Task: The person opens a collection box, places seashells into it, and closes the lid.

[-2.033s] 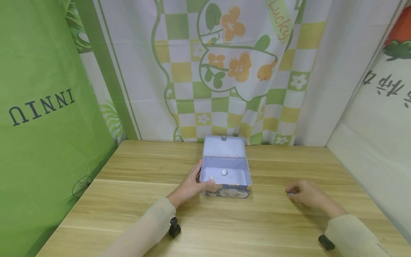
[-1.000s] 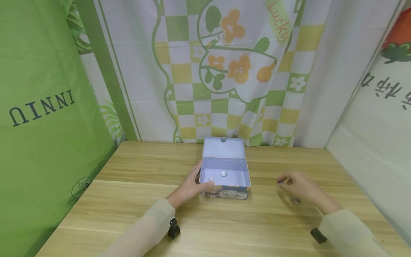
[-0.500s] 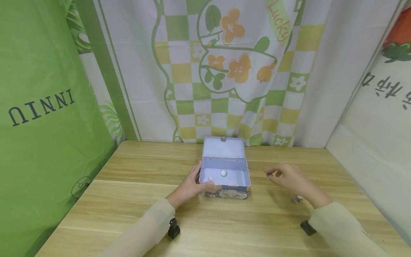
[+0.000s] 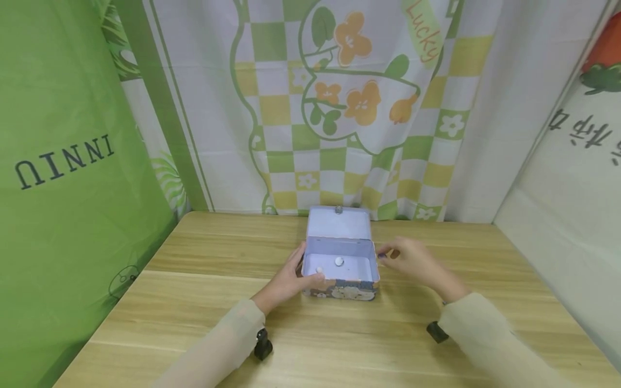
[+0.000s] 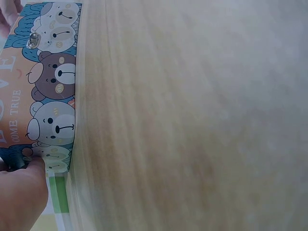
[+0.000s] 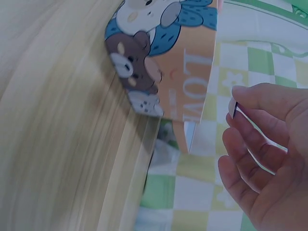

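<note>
Right wrist: a thin white-and-dark piece (image 6: 232, 107) is pinched by the right hand (image 4: 414, 263) beside a rectangular orange-and-blue tin (image 6: 178, 62), lettered "LOVE", "COME TRUE", gripped by the left hand (image 4: 289, 276).

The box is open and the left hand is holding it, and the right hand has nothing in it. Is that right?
Not quite: the right hand isn't empty. The right wrist view shows it pinching a small thin piece. The rest is right: the box is open and the left hand is holding it.
</note>
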